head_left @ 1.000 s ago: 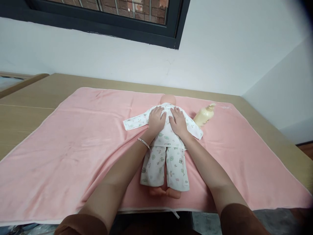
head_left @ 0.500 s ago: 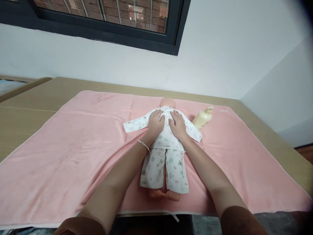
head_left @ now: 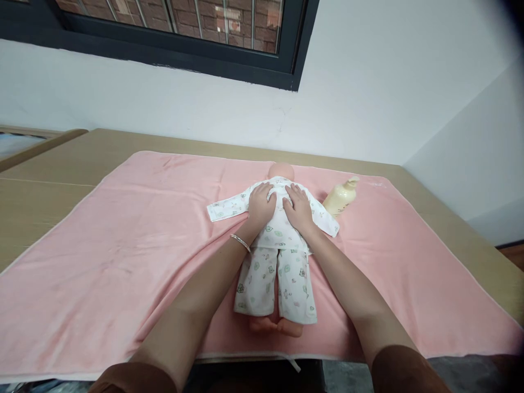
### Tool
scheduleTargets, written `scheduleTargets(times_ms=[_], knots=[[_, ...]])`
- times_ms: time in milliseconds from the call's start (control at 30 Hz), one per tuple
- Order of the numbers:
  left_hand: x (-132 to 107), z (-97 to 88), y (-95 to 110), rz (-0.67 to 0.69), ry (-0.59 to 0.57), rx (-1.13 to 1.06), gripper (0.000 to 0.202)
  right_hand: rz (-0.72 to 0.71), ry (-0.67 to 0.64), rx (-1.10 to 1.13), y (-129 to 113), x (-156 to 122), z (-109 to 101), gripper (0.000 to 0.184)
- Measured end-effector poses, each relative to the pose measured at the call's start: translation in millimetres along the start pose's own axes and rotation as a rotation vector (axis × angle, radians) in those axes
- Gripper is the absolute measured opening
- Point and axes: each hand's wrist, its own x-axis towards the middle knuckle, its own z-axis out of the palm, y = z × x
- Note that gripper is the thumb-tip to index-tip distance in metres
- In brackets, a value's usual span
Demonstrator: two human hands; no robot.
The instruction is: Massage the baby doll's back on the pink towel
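Observation:
A baby doll in a white printed top and trousers lies stretched out, its bare head toward the wall and its feet toward me. My left hand rests flat on the left of its upper back, fingers extended. On the right side, my right hand lies the same way, with its fingers spread and the thumb pointing inward. Neither hand grips anything. The doll's sleeves reach out to both sides, and its face is hidden from view.
Under the doll a pink blanket covers much of the wooden table. A cream pump bottle stands tilted-looking beside the right sleeve. Behind are a white wall and a dark-framed window. A blanket fold runs along my left forearm.

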Motion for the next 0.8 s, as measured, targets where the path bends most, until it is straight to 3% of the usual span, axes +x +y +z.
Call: scheduleTargets(times_ms=[267,567,800], knots=[[0,1.0,-1,0.01,0.007,-0.005,0.034,-0.005,-0.004,-0.009,0,0,0,0.05],[3,7.4,-6,0.03,-0.068,0.123,0.04,-0.055,-0.049,-0.029,7,13,-3,0.051],[-3,2.8,0,0.158,0.019,0.184,0.031,-0.064,-0.034,-0.119,-6,6,-4,0.051]])
